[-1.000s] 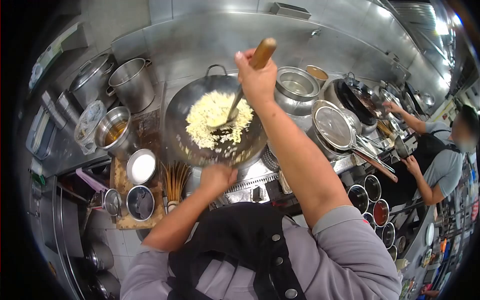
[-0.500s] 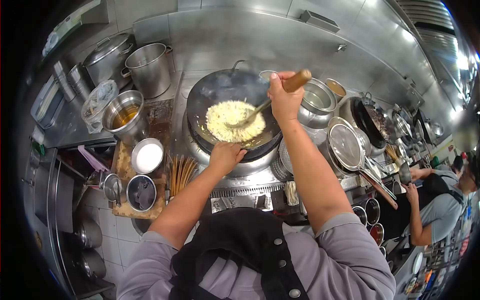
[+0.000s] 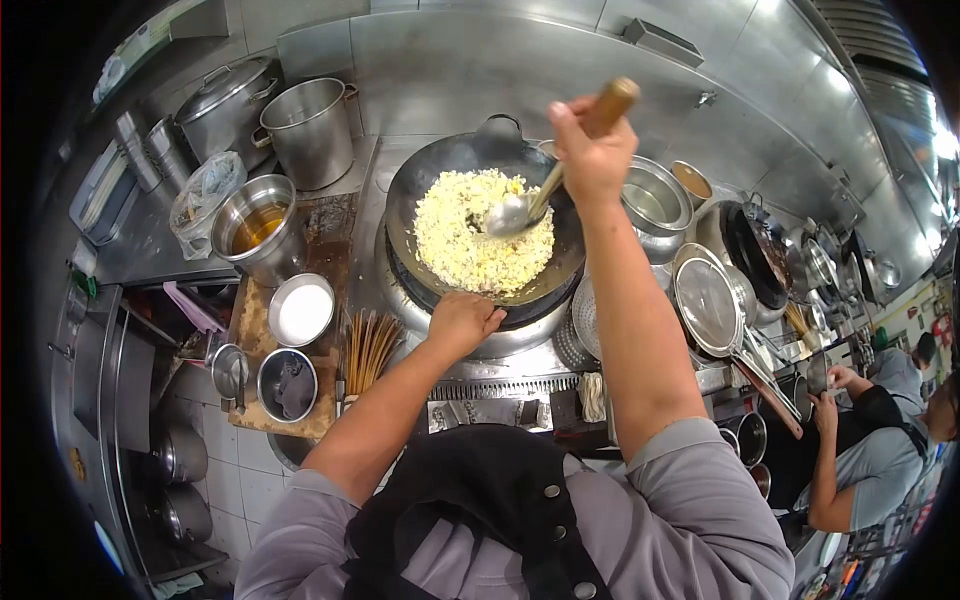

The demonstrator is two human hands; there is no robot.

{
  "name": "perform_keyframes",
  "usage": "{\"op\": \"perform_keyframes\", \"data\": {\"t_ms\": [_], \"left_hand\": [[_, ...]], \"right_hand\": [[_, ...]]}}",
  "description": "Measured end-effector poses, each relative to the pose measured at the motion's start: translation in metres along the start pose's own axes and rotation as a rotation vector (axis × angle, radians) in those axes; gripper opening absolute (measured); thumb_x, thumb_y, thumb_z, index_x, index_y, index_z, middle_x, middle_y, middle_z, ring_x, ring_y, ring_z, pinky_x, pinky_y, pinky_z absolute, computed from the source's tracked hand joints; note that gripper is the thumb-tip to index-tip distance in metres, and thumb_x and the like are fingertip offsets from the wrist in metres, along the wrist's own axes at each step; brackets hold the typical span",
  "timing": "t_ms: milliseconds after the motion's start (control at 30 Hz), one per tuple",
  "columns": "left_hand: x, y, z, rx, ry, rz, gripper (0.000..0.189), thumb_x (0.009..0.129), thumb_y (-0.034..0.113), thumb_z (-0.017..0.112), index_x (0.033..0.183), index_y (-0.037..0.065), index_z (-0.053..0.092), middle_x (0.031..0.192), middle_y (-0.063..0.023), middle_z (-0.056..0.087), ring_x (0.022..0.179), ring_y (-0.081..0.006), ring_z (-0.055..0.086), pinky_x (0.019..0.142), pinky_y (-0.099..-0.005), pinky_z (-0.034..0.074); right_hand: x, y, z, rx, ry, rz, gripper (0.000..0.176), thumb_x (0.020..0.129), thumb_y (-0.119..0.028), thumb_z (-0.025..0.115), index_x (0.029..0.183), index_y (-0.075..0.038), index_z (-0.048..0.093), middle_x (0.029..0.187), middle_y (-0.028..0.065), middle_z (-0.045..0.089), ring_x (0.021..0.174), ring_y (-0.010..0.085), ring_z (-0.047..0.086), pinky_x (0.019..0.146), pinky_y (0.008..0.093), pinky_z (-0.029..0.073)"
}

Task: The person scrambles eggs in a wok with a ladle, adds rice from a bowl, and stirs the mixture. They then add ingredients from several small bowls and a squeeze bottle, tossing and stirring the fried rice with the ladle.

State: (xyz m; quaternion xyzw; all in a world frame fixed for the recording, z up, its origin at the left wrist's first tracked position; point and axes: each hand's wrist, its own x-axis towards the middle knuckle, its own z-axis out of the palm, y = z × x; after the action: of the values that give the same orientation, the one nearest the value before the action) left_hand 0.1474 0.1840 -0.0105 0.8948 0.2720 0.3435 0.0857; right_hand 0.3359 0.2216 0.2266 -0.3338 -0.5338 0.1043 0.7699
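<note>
A dark wok (image 3: 408, 190) sits on the round burner in front of me, tilted a little toward me. Inside it lies loose, pale yellow food that looks like fried rice with egg (image 3: 470, 262). My left hand (image 3: 466, 322) is closed at the wok's near edge; the part it grips is mostly hidden under the fingers. Above the wok's right side, my right hand (image 3: 598, 165) is wrapped round the wooden handle of a metal ladle (image 3: 512, 214). The ladle's bowl is over the food, slightly blurred, with its rounded back showing.
Left of the stove stand a white-filled bowl (image 3: 302, 309), a pot of amber liquid (image 3: 283, 252), a bundle of thin sticks (image 3: 370, 345) and a tall pot (image 3: 308, 140). On the right are strainers (image 3: 709, 306) and another wok (image 3: 752, 262). Beyond them, a person (image 3: 870, 470) holds a ladle.
The ladle has come up out of the food, and my right hand has risen slightly. The wok now tilts more toward me, and the food has spread wider, with a dark gap at its middle.
</note>
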Motion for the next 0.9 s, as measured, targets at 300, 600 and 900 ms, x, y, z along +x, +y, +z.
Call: {"op": "perform_keyframes", "data": {"t_ms": [300, 600, 900], "left_hand": [[0.000, -0.003, 0.001, 0.032, 0.016, -0.012, 0.038, 0.090, 0.036, 0.070, 0.067, 0.007, 0.065, 0.070, -0.0115, 0.066, 0.072, -0.0342, 0.066, 0.072, -0.0483, 0.050], [-0.005, -0.008, 0.009, -0.014, 0.046, -0.011, 0.040, 0.093, 0.035, 0.069, 0.067, 0.007, 0.059, 0.070, -0.0115, 0.062, 0.073, -0.0355, 0.062, 0.074, -0.0491, 0.048], [-0.013, -0.009, 0.003, -0.055, 0.028, -0.012, 0.028, 0.095, 0.030, 0.068, 0.077, 0.008, 0.063, 0.081, -0.0103, 0.062, 0.084, -0.0350, 0.060, 0.080, -0.0486, 0.045]], "right_hand": [[-0.004, -0.023, -0.067, 0.234, 0.089, 0.113, 0.018, 0.089, -0.007, 0.078, 0.091, -0.003, 0.061, 0.069, 0.0020, 0.060, 0.054, 0.0113, 0.055, 0.049, 0.0271, 0.045], [-0.034, -0.086, -0.086, 0.149, 0.031, 0.074, 0.015, 0.092, -0.005, 0.073, 0.091, -0.003, 0.058, 0.062, 0.0019, 0.053, 0.049, 0.0118, 0.049, 0.050, 0.0282, 0.043], [-0.079, -0.085, -0.041, 0.398, -0.081, 0.050, 0.019, 0.089, 0.003, 0.074, 0.091, -0.004, 0.056, 0.069, 0.0047, 0.058, 0.051, 0.0109, 0.051, 0.049, 0.0272, 0.044]]}}
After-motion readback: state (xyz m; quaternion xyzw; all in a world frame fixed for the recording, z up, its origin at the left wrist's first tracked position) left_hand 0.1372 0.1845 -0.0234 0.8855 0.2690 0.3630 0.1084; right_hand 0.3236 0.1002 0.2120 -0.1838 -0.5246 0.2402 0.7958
